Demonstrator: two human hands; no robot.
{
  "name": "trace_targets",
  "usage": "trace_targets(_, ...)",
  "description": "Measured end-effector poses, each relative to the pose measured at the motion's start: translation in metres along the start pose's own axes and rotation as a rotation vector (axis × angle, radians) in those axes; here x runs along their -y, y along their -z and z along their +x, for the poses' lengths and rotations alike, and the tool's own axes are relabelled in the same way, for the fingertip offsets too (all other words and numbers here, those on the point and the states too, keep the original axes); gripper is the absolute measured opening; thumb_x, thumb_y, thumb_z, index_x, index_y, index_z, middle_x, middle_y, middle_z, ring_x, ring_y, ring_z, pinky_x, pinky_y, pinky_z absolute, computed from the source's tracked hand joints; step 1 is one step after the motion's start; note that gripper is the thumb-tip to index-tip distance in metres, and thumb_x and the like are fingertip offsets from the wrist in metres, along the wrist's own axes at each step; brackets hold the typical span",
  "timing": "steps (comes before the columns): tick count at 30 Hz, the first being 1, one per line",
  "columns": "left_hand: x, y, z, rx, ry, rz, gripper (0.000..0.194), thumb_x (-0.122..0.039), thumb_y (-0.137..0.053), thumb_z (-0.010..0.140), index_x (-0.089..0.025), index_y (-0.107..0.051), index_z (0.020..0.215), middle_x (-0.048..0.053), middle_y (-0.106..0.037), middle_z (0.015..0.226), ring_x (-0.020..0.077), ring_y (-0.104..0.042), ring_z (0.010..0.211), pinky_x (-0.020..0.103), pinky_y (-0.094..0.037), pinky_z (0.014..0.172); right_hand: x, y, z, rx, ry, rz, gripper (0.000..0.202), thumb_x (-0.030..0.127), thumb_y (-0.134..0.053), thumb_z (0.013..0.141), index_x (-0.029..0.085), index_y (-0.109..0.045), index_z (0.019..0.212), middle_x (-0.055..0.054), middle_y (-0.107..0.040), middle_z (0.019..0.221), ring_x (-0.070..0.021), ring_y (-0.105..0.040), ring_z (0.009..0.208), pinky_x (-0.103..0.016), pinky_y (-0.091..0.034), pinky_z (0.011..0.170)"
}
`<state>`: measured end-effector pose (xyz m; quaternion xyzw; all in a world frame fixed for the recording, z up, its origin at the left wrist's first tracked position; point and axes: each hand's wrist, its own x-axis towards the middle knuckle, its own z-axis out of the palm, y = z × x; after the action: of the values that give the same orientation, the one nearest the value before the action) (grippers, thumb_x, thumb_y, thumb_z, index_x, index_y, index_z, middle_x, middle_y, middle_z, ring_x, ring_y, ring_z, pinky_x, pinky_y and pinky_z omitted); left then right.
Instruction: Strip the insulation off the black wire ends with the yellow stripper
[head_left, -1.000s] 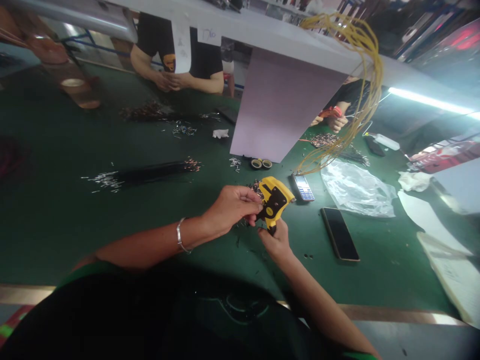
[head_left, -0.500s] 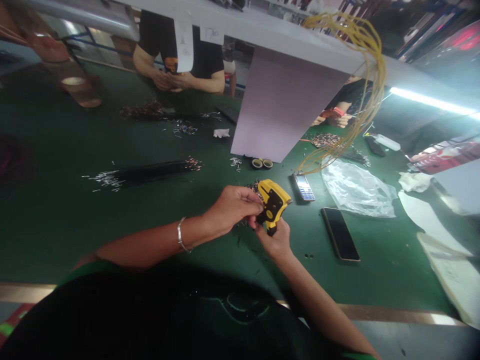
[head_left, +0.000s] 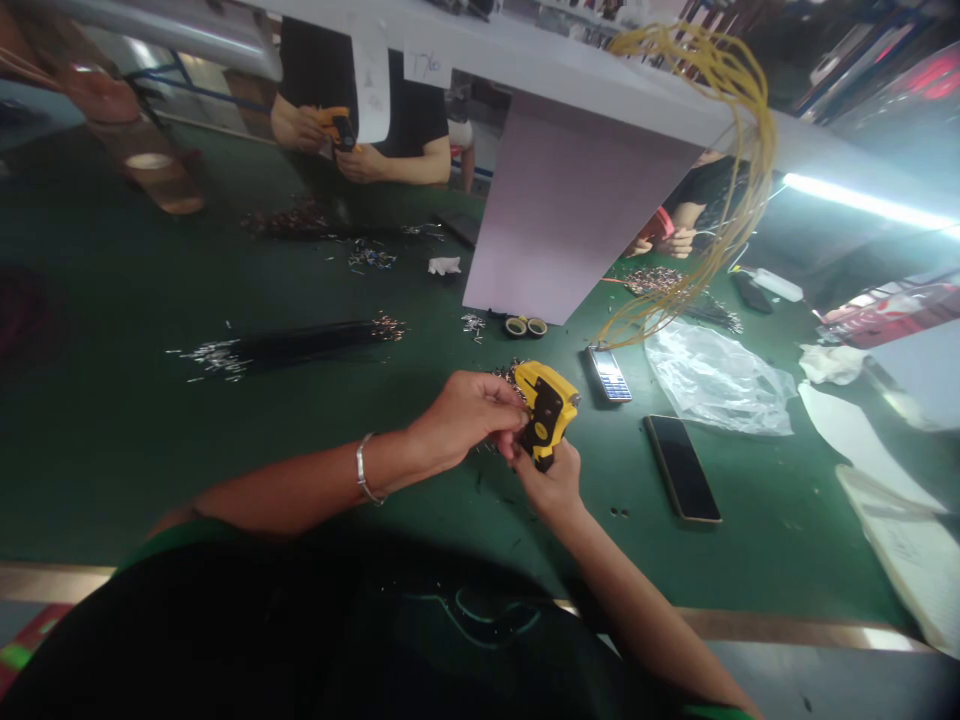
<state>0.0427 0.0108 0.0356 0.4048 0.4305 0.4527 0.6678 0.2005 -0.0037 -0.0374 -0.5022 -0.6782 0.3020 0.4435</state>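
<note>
I look down on a green table with a white shelf running over it and a pale panel standing beneath the shelf. My right hand is wrapped around the handle of a yellow and black tool, held tilted above the table just in front of me. My left hand, with a silver bracelet at its wrist, has thumb and fingertips pinched together at the tool's black side; I can't tell what, if anything, is between them. Partly hidden behind the tool and my left fingers is a pile of wire ends. Off to the left lies a bundle of black wires, with pale tips at one end and coppery ones at the other. Beyond the tool, two rings lie near the foot of the panel. To the right I have a keypad phone, a larger black phone and a crumpled plastic bag, with loops of yellow wire hanging down from the shelf. Across the table, a person in a black shirt holds an orange tool in both hands; right of the panel, another person's hands hold a red tool.
</note>
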Motion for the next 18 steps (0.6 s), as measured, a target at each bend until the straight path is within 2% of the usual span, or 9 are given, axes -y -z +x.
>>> trace_targets(11,0.0007,0.0010,0.0008,0.004,0.025,-0.001,0.006,-0.015,-0.066,0.063,-0.016,-0.061,0.063,-0.001,-0.060,0.050,0.0111,-0.057,0.040,0.027,-0.042,0.046,0.0002,-0.0014,-0.0006,-0.029,-0.032,0.012,0.016,0.030,-0.064,0.076,0.023,-0.056,0.064,0.002,-0.058,0.051,-0.0160,-0.053,0.046,-0.028,-0.043,0.049)
trace_targets(14,0.0013,0.0014,0.0029,-0.007,0.041,0.003,0.006,-0.015,-0.066,0.063,-0.015,-0.061,0.065,-0.002,-0.059,0.048,0.0113,-0.057,0.039,0.027,-0.044,0.046,-0.0016,-0.0033,-0.0007,-0.006,-0.097,0.072,0.018,0.032,-0.065,0.076,0.022,-0.057,0.064,0.002,-0.057,0.049,-0.0156,-0.053,0.045,-0.028,-0.043,0.048)
trace_targets(18,-0.0005,0.0038,0.0060,-0.020,0.085,0.029,0.006,-0.012,-0.064,0.064,-0.014,-0.062,0.069,-0.002,-0.057,0.045,0.0115,-0.056,0.038,0.027,-0.048,0.047,-0.0027,-0.0048,0.0023,0.053,-0.228,0.275,0.020,0.035,-0.065,0.078,0.020,-0.059,0.067,0.001,-0.060,0.051,-0.0153,-0.054,0.045,-0.028,-0.044,0.048)
